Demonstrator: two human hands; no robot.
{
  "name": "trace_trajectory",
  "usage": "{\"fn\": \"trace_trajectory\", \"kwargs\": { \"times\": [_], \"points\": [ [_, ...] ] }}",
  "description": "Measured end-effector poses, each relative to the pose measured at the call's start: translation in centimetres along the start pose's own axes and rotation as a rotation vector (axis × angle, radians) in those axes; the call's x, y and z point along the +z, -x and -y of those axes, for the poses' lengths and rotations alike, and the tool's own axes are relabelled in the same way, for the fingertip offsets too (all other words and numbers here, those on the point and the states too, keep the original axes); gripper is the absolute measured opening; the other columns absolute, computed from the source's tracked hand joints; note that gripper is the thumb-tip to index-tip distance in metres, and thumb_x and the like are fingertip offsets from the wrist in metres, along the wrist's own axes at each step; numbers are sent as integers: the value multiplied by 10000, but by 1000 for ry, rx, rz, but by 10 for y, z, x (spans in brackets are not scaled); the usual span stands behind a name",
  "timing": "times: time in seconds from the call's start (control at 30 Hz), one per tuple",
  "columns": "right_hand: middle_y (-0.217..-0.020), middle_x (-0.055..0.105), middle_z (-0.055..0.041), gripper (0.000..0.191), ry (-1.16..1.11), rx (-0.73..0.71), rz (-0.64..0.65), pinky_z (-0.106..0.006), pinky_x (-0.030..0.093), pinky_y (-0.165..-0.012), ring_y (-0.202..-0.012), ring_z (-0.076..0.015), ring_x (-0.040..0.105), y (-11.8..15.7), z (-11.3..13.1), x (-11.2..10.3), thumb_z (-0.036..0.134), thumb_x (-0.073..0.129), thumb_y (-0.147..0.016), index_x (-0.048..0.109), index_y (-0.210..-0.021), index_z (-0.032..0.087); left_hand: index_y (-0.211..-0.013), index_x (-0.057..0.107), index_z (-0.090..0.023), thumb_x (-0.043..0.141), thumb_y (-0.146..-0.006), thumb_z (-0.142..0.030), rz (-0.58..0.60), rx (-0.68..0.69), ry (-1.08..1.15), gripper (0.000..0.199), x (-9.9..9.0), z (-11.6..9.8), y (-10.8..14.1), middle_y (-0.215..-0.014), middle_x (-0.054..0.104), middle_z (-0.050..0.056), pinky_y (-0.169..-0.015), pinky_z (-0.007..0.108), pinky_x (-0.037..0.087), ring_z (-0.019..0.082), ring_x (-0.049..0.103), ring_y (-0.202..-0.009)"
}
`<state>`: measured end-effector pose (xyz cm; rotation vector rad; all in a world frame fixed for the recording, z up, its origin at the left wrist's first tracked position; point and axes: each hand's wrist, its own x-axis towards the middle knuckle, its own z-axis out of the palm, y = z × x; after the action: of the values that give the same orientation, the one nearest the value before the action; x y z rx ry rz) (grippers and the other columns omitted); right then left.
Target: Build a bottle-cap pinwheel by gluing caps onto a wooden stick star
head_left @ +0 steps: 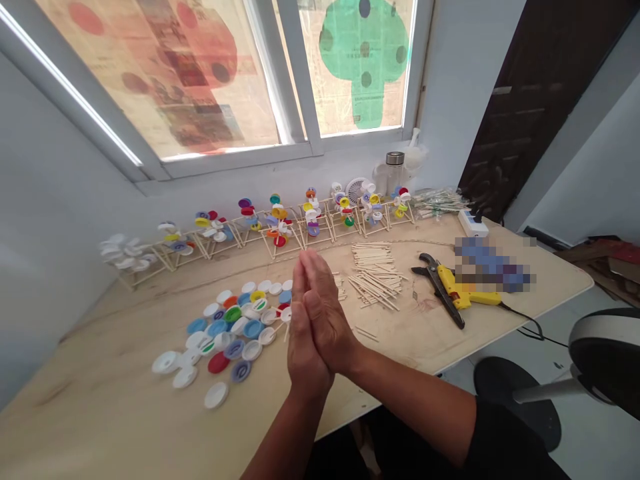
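Clock: centred on the hands, 12 toward the window.

Desk: plywood desk, running along the wall under a window covered with printed paper.

Far left, 10 o'clock: white cap model on a stick frame, at the end of a row along the wall. Set back there, the row appears kept out of the working area.

Back row, 11 to 1 o'clock: several multicoloured cap models on stick frames, side by side and upright, their caps unobstructed.

Near left, 9 o'clock: loose bottle caps, white, blue, red and green, spread in one layer just beside the left grip. Spread this way, each colour seems easy to pick out. A short stick stands against a white cap at the edge nearest the hands.

Centre, left grip: released, fingers straight, palm flat against the other palm. Nothing shows held.

Centre, right grip: released, likewise pressed flat and empty-looking.

Right, 1 o'clock: pile of wooden sticks, crossed loosely, within easy reach of the right grip.

Right, 2 o'clock: black-handled pliers lying against a yellow glue gun, its black cord running off the desk's right edge, probably toward a socket.

Far right, 2 o'clock: power strip at the back corner; beside it, a blurred blue item, too obscured to identify.
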<state>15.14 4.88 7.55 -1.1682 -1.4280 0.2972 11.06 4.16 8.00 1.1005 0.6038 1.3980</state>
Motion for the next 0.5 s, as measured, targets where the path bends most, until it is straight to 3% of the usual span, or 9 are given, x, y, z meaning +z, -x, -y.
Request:
{"fn": "trace_trajectory", "kwargs": {
  "times": [0.17, 0.37, 0.5],
  "points": [
    [-1518, 241, -66, 567, 34, -126, 172, -408, 153, -1155, -1403, -173, 158, 10, 25, -1, 397, 267, -941, 196, -1459, 179, -1323, 425, -394, 269, -895, -546, -38, 11, 143, 480, -7, -19, -17, -1498, 303, -80, -1157, 408, 193, 186, 167, -1413],
    [-1483, 296, -134, 663, 101, -220, 223, -416, 170, -1149, -1394, -198, 183, 35, 38, 13, 380, 381, -889, 167, -1454, 107, -1290, 437, -422, 311, -859, -578, -98, -63, 180, 475, -34, -26, -53, -1430, 419, -19, -1106, 477, 298, 222, 324, -1356],
    [-1482, 308, -91, 612, 162, -193, 224, -400, 166, -1146, -1386, -200, 201, 15, 35, 12, 393, 397, -892, 254, -1437, 153, -1321, 415, -392, 292, -877, -566, -119, -39, 270, 492, -23, -23, -36, -1437, 415, -14, -1121, 443, 277, 208, 315, -1362]
  ]
}}
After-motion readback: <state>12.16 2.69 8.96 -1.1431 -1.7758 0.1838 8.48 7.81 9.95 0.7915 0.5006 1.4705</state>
